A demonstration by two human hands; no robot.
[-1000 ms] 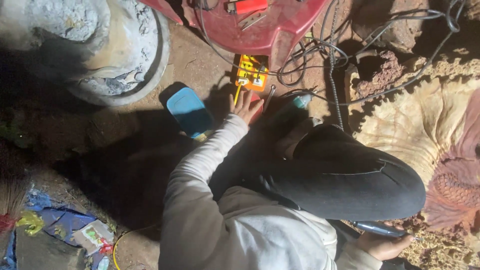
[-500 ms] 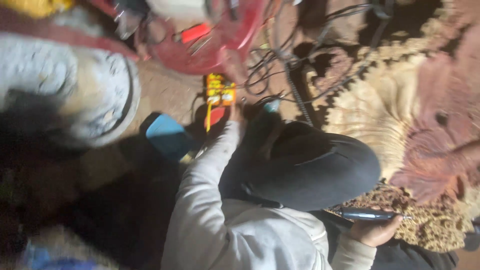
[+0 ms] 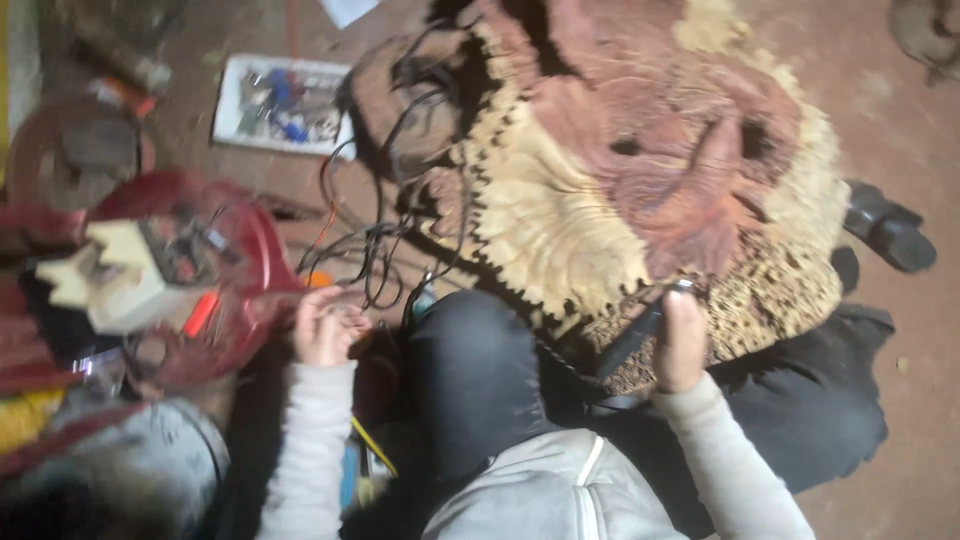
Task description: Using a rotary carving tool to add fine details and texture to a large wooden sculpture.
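My left hand (image 3: 325, 325) is curled shut beside a red plastic tray (image 3: 245, 300), close to a tangle of black wires (image 3: 385, 240); whether it grips anything is too blurred to tell. My right hand (image 3: 680, 340) holds a dark pen-shaped tool (image 3: 635, 335) above my lap, at the edge of a patterned cream and maroon blanket (image 3: 620, 160). My raised knee in dark trousers (image 3: 475, 380) lies between the two hands. A yellow tool (image 3: 372, 445) shows under my left forearm.
A white tray of small parts (image 3: 285, 100) lies on the dirt floor at the upper left. A cream-coloured block (image 3: 115, 275) rests in the red tray. A dark shoe (image 3: 890, 230) lies at the right. A grey round object (image 3: 130, 470) fills the lower left.
The view has swung toward the blanket. My left hand has drawn back from the yellow device to the wires. My right hand has lifted the dark tool up from beside my leg.
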